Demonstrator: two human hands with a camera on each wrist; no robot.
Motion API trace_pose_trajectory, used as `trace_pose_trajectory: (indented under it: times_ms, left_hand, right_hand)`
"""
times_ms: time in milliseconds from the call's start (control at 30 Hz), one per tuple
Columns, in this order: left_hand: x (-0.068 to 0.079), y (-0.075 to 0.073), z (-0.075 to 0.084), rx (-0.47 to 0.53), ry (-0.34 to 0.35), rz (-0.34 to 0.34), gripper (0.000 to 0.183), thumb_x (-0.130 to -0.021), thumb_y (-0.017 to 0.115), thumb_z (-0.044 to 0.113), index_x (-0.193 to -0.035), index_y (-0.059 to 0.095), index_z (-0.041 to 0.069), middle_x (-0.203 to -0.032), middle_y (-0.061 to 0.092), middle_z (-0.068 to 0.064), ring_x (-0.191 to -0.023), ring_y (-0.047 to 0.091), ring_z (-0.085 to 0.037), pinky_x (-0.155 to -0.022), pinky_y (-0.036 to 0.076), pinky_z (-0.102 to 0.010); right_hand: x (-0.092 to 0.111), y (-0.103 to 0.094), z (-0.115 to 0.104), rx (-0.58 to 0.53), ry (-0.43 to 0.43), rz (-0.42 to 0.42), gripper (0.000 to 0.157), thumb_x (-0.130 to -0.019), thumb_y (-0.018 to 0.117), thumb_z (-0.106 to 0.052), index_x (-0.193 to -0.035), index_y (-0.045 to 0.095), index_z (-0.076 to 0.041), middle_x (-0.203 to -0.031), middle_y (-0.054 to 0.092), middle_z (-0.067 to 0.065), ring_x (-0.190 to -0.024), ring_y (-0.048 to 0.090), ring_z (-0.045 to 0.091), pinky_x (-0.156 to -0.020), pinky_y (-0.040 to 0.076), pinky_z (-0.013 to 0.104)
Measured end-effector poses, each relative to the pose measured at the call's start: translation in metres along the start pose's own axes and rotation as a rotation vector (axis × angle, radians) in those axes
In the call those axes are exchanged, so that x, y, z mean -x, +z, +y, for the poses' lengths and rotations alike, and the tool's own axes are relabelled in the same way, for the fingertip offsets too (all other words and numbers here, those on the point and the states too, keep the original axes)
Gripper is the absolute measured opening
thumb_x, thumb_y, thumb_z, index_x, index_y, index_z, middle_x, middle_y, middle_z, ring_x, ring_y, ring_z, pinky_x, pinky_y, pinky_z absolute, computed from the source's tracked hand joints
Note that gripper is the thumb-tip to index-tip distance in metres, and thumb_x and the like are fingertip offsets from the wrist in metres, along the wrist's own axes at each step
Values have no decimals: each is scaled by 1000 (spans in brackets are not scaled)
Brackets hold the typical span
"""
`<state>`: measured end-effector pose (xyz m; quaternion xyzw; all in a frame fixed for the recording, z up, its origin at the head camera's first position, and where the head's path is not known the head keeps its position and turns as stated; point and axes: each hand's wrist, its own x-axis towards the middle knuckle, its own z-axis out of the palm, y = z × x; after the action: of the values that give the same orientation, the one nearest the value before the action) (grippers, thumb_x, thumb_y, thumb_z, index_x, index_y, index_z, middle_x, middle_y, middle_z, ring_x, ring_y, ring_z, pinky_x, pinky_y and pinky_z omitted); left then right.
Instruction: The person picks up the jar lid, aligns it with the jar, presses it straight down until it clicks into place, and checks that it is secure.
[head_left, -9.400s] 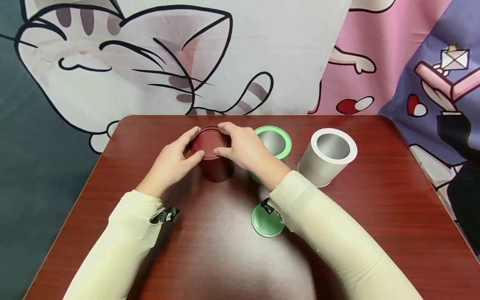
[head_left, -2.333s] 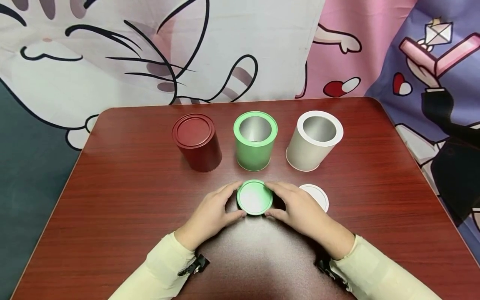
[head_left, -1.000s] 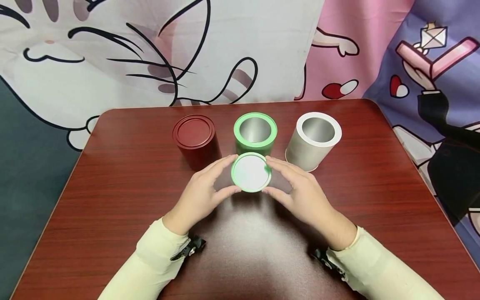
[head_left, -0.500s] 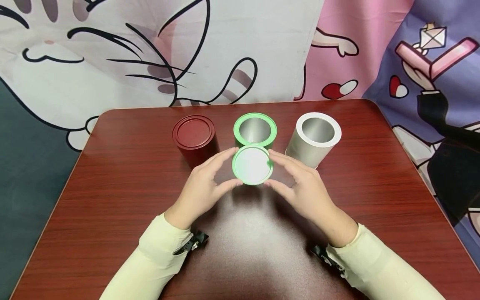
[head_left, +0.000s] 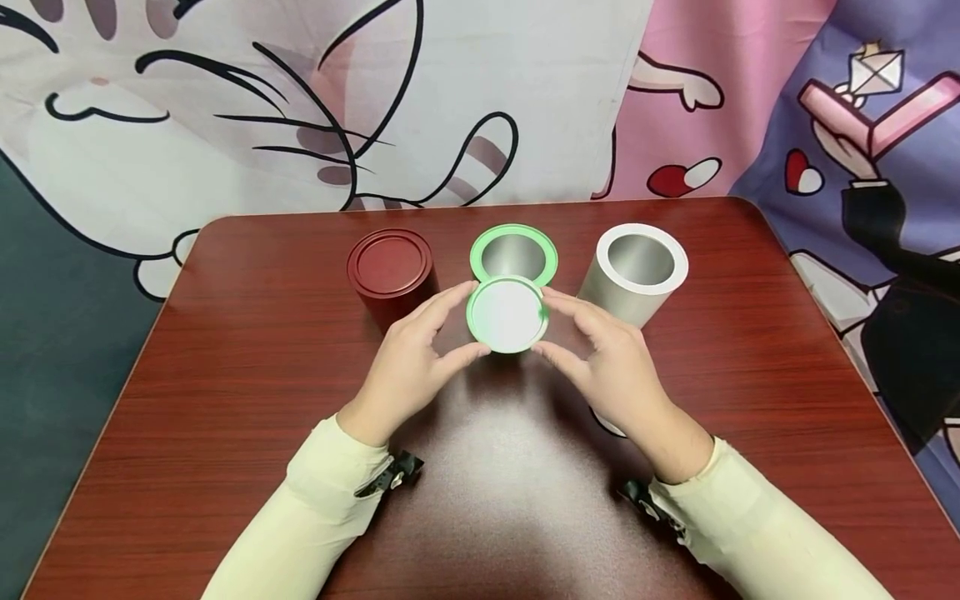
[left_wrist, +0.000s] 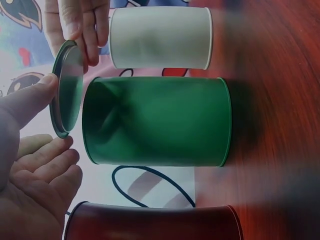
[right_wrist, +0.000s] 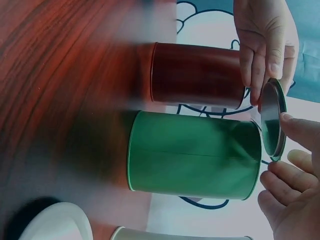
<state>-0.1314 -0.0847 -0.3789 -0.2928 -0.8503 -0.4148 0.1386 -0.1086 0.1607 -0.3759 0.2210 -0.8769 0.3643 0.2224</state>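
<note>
Table (head_left: 247, 350), reddish-brown and wood-grained, bears upright cylindrical metal cans: white can (head_left: 627, 297), uncovered; green can (left_wrist: 157, 122), uncovered; red can (head_left: 392, 275), lidded. Left hand (head_left: 408, 354) and right hand (head_left: 615, 358), partly spread, pinch round green lid (head_left: 507, 315) near green can's mouth. Round white lid (right_wrist: 57, 225) lies loose. Capping appears one-third complete.

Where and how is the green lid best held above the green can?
I'd grip the green lid by its rim, one hand from each side, as the left hand and right hand do now. It is a thin round disc, so opposite edges should balance it, likely leaving the underside free to meet the green can.
</note>
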Motion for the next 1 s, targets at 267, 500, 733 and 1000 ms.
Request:
trace_pose_trajectory:
  times_ms: [267, 500, 733, 1000]
  left_hand:
    - [-5, 2, -4, 7, -30, 3, 70, -81, 85, 20, -142, 55, 5, -140, 60, -7, -125, 58, -19, -93, 55, -42]
    - [-11, 4, -8, 4, -28, 0, 69, -82, 85, 22, -142, 55, 4, -139, 60, -8, -126, 58, -19, -95, 54, -41]
    - [-15, 5, -8, 5, -13, 5, 68, -82, 85, 21, -141, 56, 4, -138, 61, -8, -123, 59, -19, -91, 55, -40]
    - [-24, 7, -10, 5, -29, 3, 68, -83, 84, 20, -142, 55, 3, -139, 60, -10, -118, 60, -19, -85, 55, -41]
  right_hand:
    - [-6, 2, 3, 12, 7, -2, 56, -74, 90, -9, -125, 68, -3, -127, 69, 8, -112, 68, 23, -84, 58, 41]
    - [-11, 1, 6, 16, 23, -34, 57, -77, 87, -10, -130, 66, -4, -126, 69, 7, -108, 68, 23, -88, 54, 42]
    - [-15, -2, 8, 18, 42, -46, 61, -77, 88, -14, -132, 64, -5, -125, 70, 7, -107, 68, 25, -98, 50, 42]
    - [-23, -1, 11, 8, 56, -42, 61, -77, 87, -13, -132, 63, -3, -126, 69, 9, -115, 66, 27, -110, 42, 36]
